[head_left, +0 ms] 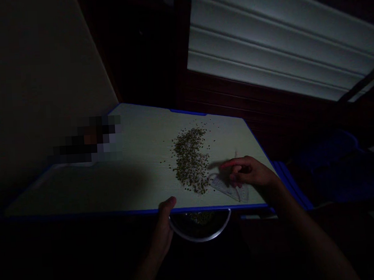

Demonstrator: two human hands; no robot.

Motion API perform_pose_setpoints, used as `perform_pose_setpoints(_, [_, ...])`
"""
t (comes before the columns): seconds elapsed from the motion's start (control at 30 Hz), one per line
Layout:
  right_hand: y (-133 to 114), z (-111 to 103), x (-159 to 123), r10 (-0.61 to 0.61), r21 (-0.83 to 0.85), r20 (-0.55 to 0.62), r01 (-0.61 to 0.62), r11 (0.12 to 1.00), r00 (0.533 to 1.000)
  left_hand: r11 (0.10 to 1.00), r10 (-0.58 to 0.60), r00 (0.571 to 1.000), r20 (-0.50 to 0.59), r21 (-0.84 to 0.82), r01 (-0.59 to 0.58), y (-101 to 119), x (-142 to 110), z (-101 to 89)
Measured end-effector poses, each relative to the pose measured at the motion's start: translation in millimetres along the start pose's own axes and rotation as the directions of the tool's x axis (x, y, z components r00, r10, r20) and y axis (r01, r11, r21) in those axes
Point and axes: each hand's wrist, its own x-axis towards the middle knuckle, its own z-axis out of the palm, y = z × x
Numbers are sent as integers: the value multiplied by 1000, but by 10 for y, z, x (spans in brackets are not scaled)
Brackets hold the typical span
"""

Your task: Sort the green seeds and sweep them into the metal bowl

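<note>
Small green-brown seeds or beans (pixel 191 158) lie in a loose heap on the pale, blue-edged tabletop (pixel 142 130). My right hand (pixel 247 172) hovers just right of the heap, its index finger stretched toward it and the other fingers loosely bent, with nothing visible in it. Under that hand is a pale fan-shaped figure like a protractor (pixel 229 188); I cannot tell if it is printed. At the front edge, my left hand (pixel 166 219) has its thumb up over the table's rim and its palm against a round, shiny-rimmed bowl (pixel 208 238). Its other fingers are hidden. Similar seeds show inside the bowl.
The room is dark. A blurred-out object (pixel 88 141) is at the table's left back edge, by a pale wall (pixel 42 60). Behind stands dark wood with light slatted panels (pixel 263 38). A blue chair-like item (pixel 330 160) is on the right.
</note>
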Motion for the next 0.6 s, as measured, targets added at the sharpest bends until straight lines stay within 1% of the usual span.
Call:
perform_pose_setpoints(0.1, [-11, -21, -24, 7, 9, -20, -7, 1000, 1000, 999, 52, 999, -5, -1, -52, -39, 56, -74])
perform_pose_setpoints(0.23, [40, -53, -29, -13, -14, -29, 13, 1000, 999, 998, 68, 998, 4, -5, -68, -75, 121, -132])
perform_pose_setpoints(0.33, [74, -56, -11, -22, -61, -7, 21, 998, 1000, 998, 57, 998, 6, 4, -57, -97, 173, -179])
perform_pose_setpoints(0.43, [81, -47, 6, -20, -60, 8, 20, 998, 1000, 999, 9, 1000, 7, 51, -9, -127, 236, -256])
perform_pose_setpoints(0.53, [74, -29, 7, -14, -41, 34, 16, 999, 999, 995, -18, 1000, -20, 97, 20, -164, 294, -344])
perform_pose_setpoints(0.6, [71, -13, 2, -12, -31, 59, 14, 999, 998, 992, 1, 999, -51, 125, 6, -184, 316, -387])
